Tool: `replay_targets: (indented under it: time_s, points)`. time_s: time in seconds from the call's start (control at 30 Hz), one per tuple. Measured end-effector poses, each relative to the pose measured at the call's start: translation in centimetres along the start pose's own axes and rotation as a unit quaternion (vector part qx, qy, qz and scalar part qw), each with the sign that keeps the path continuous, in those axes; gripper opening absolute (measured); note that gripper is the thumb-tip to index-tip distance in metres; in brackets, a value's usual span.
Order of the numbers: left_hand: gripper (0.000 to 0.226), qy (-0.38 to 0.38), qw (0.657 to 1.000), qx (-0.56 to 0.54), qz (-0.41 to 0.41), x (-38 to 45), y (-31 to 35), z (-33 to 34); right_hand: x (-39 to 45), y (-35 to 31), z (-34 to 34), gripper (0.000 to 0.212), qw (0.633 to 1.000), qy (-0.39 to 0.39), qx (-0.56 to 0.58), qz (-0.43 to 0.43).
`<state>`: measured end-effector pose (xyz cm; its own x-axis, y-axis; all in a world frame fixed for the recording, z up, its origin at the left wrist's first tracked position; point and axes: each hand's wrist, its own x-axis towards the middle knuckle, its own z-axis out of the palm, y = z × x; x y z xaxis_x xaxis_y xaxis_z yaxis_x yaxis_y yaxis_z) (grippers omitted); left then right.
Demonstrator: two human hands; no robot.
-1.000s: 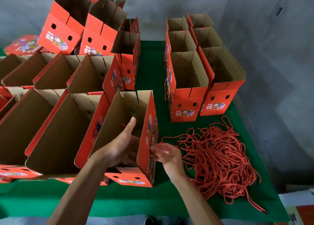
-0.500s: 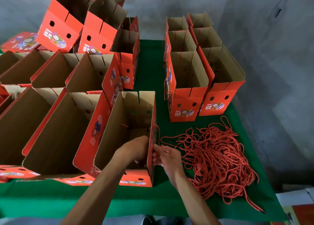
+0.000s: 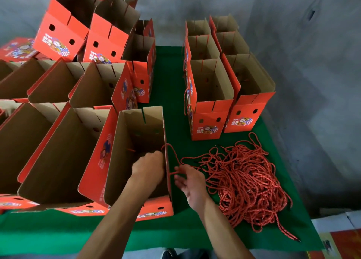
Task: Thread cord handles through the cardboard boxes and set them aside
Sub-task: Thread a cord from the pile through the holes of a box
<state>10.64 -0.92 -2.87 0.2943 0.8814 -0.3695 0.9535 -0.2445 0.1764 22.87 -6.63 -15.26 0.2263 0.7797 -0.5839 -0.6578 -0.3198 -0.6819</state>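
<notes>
Box (image 3: 136, 151): standing open at surface (image 3: 175, 229) front edge.
Left hand (image 3: 149, 167): now reaching deeper inside, curled, apparently gripping cord (image 3: 172, 151) end.
Right hand (image 3: 190, 180): pinching cord outside wall.
Change: cord loop now arching over wall; threading is progressing.

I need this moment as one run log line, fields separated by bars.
step: threading | left hand: inside open red cardboard box | right hand: pinches red twisted cord outside box wall | cord pile: right, on green cloth

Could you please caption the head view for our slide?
Left hand inside open box, right hand feeding red cord beside the cord pile.
</notes>
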Motion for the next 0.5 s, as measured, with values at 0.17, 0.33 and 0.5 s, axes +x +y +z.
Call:
replay_targets:
  time_s: [0.17, 0.33, 0.5]
  points:
    - [0.028, 0.345, 0.923, -0.145, 0.087, -1.9, -3.1, -1.0, 2.7, -1.4, -1.2, 0.024, 0.986, 0.001, 0.159, 0.052]
    - [0.049, 0.355, 0.897, -0.263, 0.009, -3.1, -6.7, -1.4, 5.0, -1.4, -2.0, 0.027, 0.981, 0.015, 0.188, 0.048]
    - [0.074, 0.015, 0.731, -0.667, -0.141, -2.7, -8.9, -1.4, 4.9, -0.9, 0.4, 0.035, 0.985, 0.029, 0.158, 0.062]
